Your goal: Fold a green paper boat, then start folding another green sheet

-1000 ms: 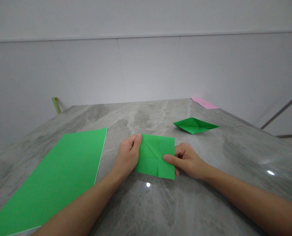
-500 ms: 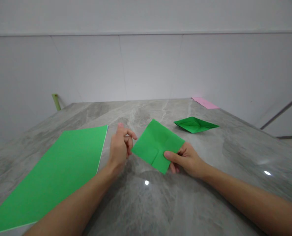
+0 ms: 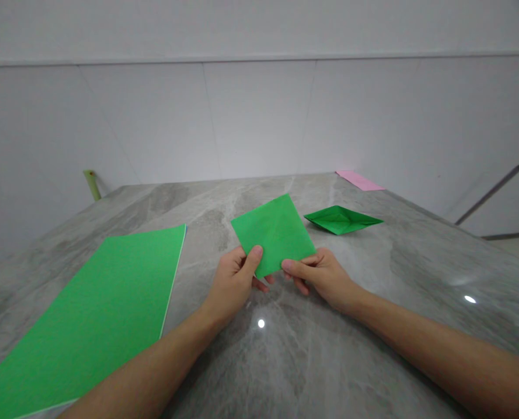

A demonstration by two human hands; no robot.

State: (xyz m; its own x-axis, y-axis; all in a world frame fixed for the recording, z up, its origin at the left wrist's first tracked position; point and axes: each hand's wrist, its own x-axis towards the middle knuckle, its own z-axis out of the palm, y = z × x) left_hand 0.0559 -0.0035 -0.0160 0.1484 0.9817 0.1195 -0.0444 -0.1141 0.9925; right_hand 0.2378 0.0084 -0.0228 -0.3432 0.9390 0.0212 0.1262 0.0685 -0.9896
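Both my hands hold a folded square of green paper (image 3: 273, 234) by its near corner, tilted up off the table. My left hand (image 3: 233, 279) pinches the lower left edge with its thumb on top. My right hand (image 3: 322, 278) grips the lower right edge, its thumb reaching to the corner. To the right of the square lies a folded green paper boat shape (image 3: 342, 220). Left of my left hand is a large flat green sheet (image 3: 93, 314) with a white edge.
The table is grey veined stone (image 3: 285, 361) with a glossy surface, and its far edge meets a white panelled wall. A pink paper sheet (image 3: 359, 180) lies at the far right edge. A pale green tube (image 3: 92, 184) stands beyond the far left corner.
My left hand has returned to the green square and now holds it with my right hand. The square has turned and risen from the table, further from me.
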